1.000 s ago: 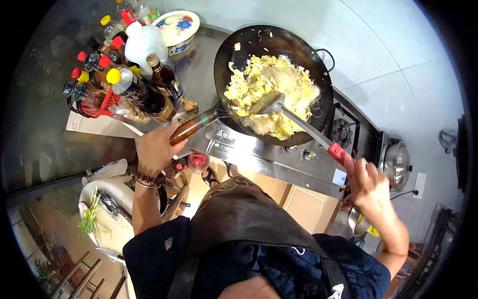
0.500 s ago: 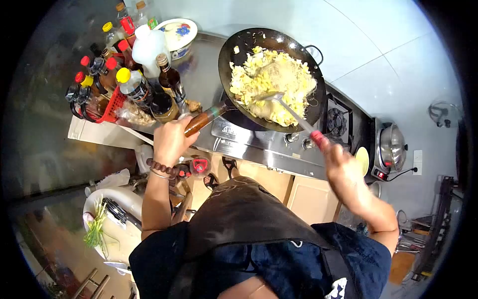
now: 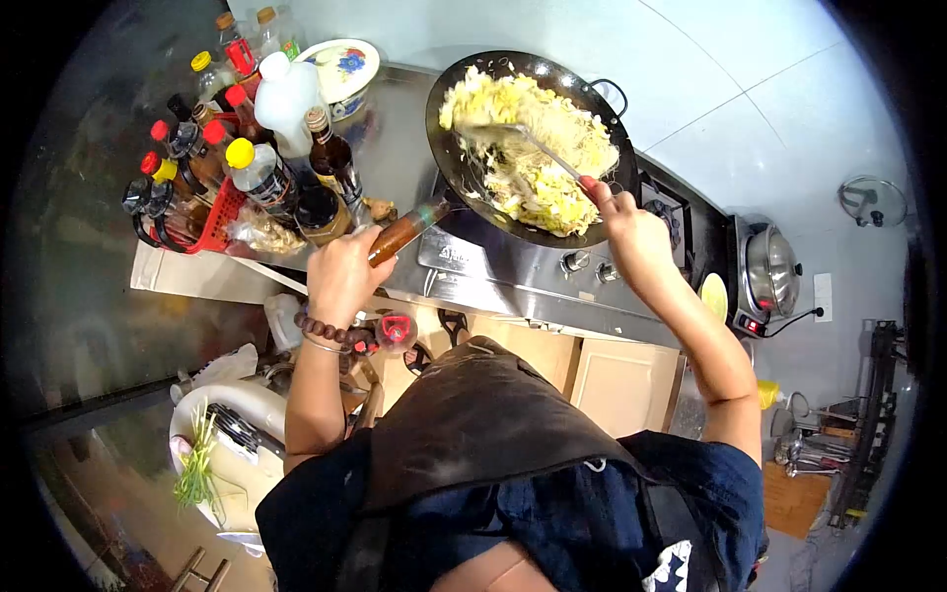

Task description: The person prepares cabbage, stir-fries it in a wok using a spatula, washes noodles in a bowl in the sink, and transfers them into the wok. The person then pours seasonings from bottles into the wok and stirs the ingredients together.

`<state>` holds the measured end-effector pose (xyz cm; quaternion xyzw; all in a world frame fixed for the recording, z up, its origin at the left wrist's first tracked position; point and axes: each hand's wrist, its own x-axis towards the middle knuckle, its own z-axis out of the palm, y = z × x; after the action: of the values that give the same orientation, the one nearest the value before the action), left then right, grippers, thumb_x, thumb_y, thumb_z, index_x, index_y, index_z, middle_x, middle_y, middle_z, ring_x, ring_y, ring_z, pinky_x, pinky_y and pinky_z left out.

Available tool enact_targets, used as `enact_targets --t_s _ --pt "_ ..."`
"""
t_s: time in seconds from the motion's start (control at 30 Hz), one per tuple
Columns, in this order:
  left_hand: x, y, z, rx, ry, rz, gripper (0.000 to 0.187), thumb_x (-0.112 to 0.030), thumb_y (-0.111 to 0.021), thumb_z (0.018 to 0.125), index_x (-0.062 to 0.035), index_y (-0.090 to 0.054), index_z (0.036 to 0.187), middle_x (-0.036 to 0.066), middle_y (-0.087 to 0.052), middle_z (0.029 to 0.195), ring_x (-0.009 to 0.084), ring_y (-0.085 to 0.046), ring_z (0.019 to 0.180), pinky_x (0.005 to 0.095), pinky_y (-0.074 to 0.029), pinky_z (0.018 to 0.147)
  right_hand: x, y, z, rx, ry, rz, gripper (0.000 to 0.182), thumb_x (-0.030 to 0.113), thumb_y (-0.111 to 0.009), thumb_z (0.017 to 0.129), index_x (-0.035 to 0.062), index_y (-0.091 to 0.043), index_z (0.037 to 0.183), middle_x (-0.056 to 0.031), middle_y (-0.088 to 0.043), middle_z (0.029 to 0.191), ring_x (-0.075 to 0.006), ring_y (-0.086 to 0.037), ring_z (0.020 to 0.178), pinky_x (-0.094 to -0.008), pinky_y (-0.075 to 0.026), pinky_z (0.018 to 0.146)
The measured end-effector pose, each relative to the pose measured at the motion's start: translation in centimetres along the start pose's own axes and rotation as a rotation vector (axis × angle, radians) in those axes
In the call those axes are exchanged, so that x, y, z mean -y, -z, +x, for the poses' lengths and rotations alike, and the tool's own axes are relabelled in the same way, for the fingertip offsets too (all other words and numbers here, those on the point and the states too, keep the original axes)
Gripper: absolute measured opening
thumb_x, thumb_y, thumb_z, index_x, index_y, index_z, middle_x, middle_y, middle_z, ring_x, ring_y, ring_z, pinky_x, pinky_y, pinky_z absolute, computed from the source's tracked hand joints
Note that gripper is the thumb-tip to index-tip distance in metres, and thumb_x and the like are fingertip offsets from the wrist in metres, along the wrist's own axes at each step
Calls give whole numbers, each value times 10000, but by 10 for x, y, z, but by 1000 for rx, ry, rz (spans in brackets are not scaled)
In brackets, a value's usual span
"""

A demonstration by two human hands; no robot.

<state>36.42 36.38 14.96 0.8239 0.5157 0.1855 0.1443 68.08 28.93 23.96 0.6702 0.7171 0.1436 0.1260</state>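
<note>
Left hand point(image 3: 338, 279) grips wooden handle point(image 3: 400, 239) of wok point(image 3: 448, 163), which sits ahead-right of it; right hand point(image 3: 633, 233) grips spatula point(image 3: 557, 160). Noodle mix point(image 3: 543, 189) in wok: soft, tangly, probably slippery. Wok likely heavy; handle's the sound hold.

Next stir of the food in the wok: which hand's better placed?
Right, I'd say. The right hand already holds the spatula, its head in the food; the left hand grips the wok handle.
</note>
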Motion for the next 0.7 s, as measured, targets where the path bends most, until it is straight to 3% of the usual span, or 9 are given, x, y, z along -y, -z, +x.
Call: enact_targets --t_s 0.07,0.2,0.3,0.33,0.4,0.5,0.53,0.63,0.7 --pt "-1 2 0 1 -14 19 308 -274 -706 677 -117 -630 931 100 -635 706 274 -623 651 378 -493 579 1 -5 -15 -23 70 -6 442 4 -483 770 15 -401 1204 -119 -520 731 -255 -587 536 -346 -483 450" --pt "3 -2 0 24 14 -35 330 -278 -706 678 -126 -631 960 105 -635 720 272 -624 663 379 -493 578 -18 34 -64 90 138 -19 572 -19 -494 727 22 -392 1288 -121 -494 750 -259 -577 529 -348 -483 462" --pt "1 -2 0 31 30 2 332 -281 -705 679 -129 -630 964 106 -633 716 271 -625 663 381 -493 580 -22 60 -57 45 18 25 651 -39 -524 668 21 -385 1301 -131 -495 761 -281 -588 573 -366 -493 501" --pt "1 -2 -1 33 29 5 332 -281 -705 679 -129 -630 964 106 -633 716 271 -625 663 381 -493 580 -13 59 -47 40 -31 105 624 -59 -497 690 78 -416 1294 -148 -508 781 -322 -589 622 -399 -484 531" --pt "0 -1 1 32 25 26 344 -284 -707 678 -132 -629 976 107 -633 717 271 -626 662 381 -495 581 -7 27 -15 7 87 94 536 -19 -494 735 19 -388 1259 -148 -527 784 -295 -595 581 -375 -500 508" --pt "-2 -1 -1 20 24 30 348 -288 -710 673 -134 -628 974 106 -632 717 276 -624 653 378 -496 578 -6 -13 14 -50 6 37 455 1 -496 756 7 -412 1203 -141 -541 752 -280 -605 584 -351 -492 474" --pt "-2 0 -1 13 31 34 348 -290 -711 671 -135 -628 971 104 -632 716 278 -623 649 378 -496 577 -13 -9 11 -110 48 56 495 7 -507 750 1 -403 1234 -141 -533 733 -261 -598 543 -342 -487 446" --pt "-2 -1 1 1 50 30 352 -294 -710 671 -144 -631 979 102 -632 715 277 -624 652 379 -495 574 -12 19 -27 46 122 -87 596 -3 -523 716 7 -372 1293 -132 -517 707 -218 -578 472 -322 -478 404" --pt "-3 -2 -2 4 53 66 346 -295 -707 673 -153 -635 980 98 -632 717 277 -624 649 383 -493 569 -2 8 -27 3 129 -32 577 14 -523 730 4 -366 1286 -120 -521 709 -215 -587 488 -307 -485 411"
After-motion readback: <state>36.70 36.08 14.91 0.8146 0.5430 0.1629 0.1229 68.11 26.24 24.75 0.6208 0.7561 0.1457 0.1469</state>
